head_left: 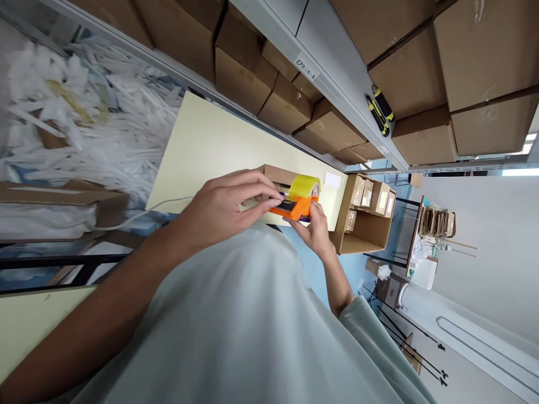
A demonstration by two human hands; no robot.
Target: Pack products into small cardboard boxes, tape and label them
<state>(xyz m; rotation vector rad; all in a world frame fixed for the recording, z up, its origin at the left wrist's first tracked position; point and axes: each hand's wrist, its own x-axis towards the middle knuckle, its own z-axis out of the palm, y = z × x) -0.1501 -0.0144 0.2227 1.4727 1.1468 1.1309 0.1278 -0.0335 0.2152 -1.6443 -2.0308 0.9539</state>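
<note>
An orange tape dispenser [300,208] carrying a roll of yellow tape [304,187] is over the pale yellow tabletop near my body. My right hand [316,227] grips the dispenser from its right end, fingers bent around it. From the left, my left hand [238,199] reaches over with its back towards me. Its thumb and forefinger meet in a pinch beside the dispenser; what lies between them is hidden. Just behind the dispenser a small brown cardboard box [278,174] shows, partly covered by my left fingers and the tape.
The pale yellow tabletop [202,146] runs along shelving packed with cardboard boxes [248,62]. Two yellow-black cutters [381,111] lie on a shelf. An open carton [366,230] holding smaller boxes stands at the right. White scraps [118,101] pile up at left; a white cable [155,206] crosses there.
</note>
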